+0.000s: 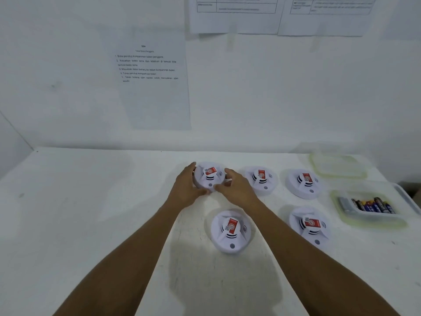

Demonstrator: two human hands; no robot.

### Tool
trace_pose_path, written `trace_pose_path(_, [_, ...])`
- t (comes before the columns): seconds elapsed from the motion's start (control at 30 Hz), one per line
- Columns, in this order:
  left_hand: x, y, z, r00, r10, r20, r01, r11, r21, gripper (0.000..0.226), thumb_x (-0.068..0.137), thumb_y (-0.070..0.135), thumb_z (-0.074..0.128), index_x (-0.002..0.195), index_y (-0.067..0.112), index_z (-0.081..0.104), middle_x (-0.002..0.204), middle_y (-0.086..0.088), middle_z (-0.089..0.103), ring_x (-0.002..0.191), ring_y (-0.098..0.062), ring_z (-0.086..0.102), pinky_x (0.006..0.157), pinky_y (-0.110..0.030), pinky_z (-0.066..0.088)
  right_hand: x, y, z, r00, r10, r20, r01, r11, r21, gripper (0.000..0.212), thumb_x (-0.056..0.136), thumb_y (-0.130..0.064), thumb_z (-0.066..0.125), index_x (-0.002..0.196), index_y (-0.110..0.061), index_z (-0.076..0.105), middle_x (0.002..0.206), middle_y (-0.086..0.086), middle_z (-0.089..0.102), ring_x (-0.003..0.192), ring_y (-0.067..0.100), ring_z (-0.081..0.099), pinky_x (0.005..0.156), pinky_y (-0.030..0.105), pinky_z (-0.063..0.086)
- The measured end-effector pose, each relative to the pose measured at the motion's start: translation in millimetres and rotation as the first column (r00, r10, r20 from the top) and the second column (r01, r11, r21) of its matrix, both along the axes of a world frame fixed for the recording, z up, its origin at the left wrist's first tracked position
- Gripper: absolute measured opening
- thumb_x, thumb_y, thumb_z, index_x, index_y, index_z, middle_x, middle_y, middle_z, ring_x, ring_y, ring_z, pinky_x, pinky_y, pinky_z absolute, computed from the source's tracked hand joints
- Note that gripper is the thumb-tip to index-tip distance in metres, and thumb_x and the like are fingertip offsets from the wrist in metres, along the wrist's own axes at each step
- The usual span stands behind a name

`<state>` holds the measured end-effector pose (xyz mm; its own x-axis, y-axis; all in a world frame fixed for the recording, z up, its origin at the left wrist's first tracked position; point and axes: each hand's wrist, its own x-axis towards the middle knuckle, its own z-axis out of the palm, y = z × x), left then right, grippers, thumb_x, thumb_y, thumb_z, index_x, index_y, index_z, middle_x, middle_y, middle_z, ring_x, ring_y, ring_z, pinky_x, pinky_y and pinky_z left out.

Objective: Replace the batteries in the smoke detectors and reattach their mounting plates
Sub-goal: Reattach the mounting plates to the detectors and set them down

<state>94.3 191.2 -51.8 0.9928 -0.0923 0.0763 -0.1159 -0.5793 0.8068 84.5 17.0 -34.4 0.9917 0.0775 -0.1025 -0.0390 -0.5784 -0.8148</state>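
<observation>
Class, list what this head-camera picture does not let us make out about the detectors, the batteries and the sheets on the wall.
- Held detector: its underside, mounting plate and battery bay face the table; left hand and right hand cover its sides.
- Batteries: brand and count, too small in the tub.
- Instruction sheet: text blurred.
- Upper sheets: cut off by top edge.

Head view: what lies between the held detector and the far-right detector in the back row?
One more smoke detector sits between the held detector and the far-right detector.
</observation>
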Motion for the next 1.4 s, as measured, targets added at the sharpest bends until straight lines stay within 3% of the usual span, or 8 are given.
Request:
trace_pose_path(0.07, [-2, 2, 0, 0.998, 0.023, 0.058, -0.019, 0.997, -0.070, 0.059, 0.067, 0.017, 0.088, 0.112, 0.032, 0.054, 0.110, 0.011, 0.062, 0.099, -0.006, 0.062, 0.078, -0.007, 0.046, 0, 3, 0, 0.998, -0.048, 0.034, 0.045, 0.994, 0.102, 0.051, 0.076, -0.031, 0.077, 0.121, -0.017, 0.057, 0.121, 0.000, 0.056, 0.105, 0.021, 0.063, 0.091, 0.038, 0.053])
trace_pose_path(0.13, [-6, 3, 5, 0.993, 0.030, 0.112, -0.014, 0.990, -0.140, 0.065, 0.066, 0.008, 0.088, 0.112, 0.038, 0.053, 0.109, 0.016, 0.060, 0.094, 0.003, 0.062, 0.075, -0.008, 0.048, -1, 3, 5, 0.994, -0.090, 0.058, 0.075, 0.975, 0.211, 0.058, 0.073, -0.025, 0.082, 0.123, -0.019, 0.055, 0.122, 0.000, 0.053, 0.103, 0.019, 0.063, 0.088, 0.032, 0.054])
trace_pose_path(0.23, [-12, 3, 13, 0.980, 0.029, 0.199, 0.010, 0.981, -0.192, 0.073, 0.065, 0.017, 0.090, 0.127, 0.023, 0.052, 0.123, 0.004, 0.060, 0.102, -0.008, 0.063, 0.080, -0.016, 0.054, -7, 3, 15, 0.993, -0.109, 0.049, 0.082, 0.920, 0.384, 0.066, 0.071, -0.018, 0.085, 0.127, -0.022, 0.051, 0.118, -0.002, 0.060, 0.101, 0.016, 0.064, 0.080, 0.030, 0.057])
trace_pose_path(0.37, [-17, 3, 20, 0.970, 0.011, 0.241, 0.037, 0.980, -0.195, 0.077, 0.064, 0.019, 0.091, 0.130, 0.019, 0.052, 0.123, 0.005, 0.059, 0.102, -0.011, 0.063, 0.081, -0.019, 0.055, -14, 3, 23, 0.996, -0.087, -0.007, 0.078, 0.854, 0.514, 0.064, 0.072, -0.008, 0.082, 0.120, -0.033, 0.048, 0.117, 0.000, 0.064, 0.101, 0.017, 0.064, 0.074, 0.035, 0.059])
trace_pose_path(0.53, [-29, -1, 26, 0.966, -0.033, 0.255, 0.094, 0.969, -0.229, 0.077, 0.063, 0.015, 0.091, 0.128, 0.026, 0.051, 0.121, 0.010, 0.059, 0.097, -0.005, 0.064, 0.078, -0.015, 0.054, -27, -3, 29, 0.999, -0.043, 0.013, 0.029, 0.845, 0.533, 0.068, 0.074, -0.001, 0.078, 0.126, -0.032, 0.046, 0.117, -0.001, 0.064, 0.093, 0.017, 0.064, 0.062, 0.025, 0.053])
trace_pose_path(0.7, [-42, -5, 39, 0.976, -0.090, 0.198, 0.158, 0.919, -0.361, 0.076, 0.068, 0.008, 0.087, 0.132, 0.026, 0.050, 0.130, 0.009, 0.057, 0.105, -0.014, 0.064, 0.084, -0.026, 0.057, -37, -16, 34, 0.999, -0.034, 0.035, 0.009, 0.838, 0.545, 0.070, 0.074, -0.003, 0.079, 0.127, -0.035, 0.047, 0.119, -0.003, 0.065, 0.099, 0.019, 0.066, 0.068, 0.031, 0.055])
trace_pose_path(0.93, [-59, -17, 57, 0.984, -0.115, 0.135, 0.166, 0.862, -0.479, 0.057, 0.085, 0.010, 0.074, 0.134, 0.029, 0.052, 0.132, 0.013, 0.058, 0.104, -0.011, 0.065, 0.082, -0.024, 0.054, -51, -31, 44, 0.997, -0.032, 0.063, -0.008, 0.828, 0.561, 0.071, 0.074, -0.003, 0.080, 0.127, -0.035, 0.047, 0.115, -0.001, 0.067, 0.093, 0.015, 0.065, 0.068, 0.029, 0.052])
trace_pose_path(1.4, [-84, -31, 70, 0.985, -0.115, 0.129, 0.164, 0.863, -0.479, 0.053, 0.087, 0.012, 0.071, 0.135, 0.028, 0.054, 0.122, 0.014, 0.067, 0.108, -0.012, 0.065, 0.090, -0.029, 0.055, -76, -47, 51, 0.995, -0.032, 0.089, -0.027, 0.807, 0.590, 0.072, 0.074, -0.003, 0.081, 0.130, -0.033, 0.047, 0.111, -0.003, 0.069, 0.093, 0.012, 0.066, 0.062, 0.019, 0.050])
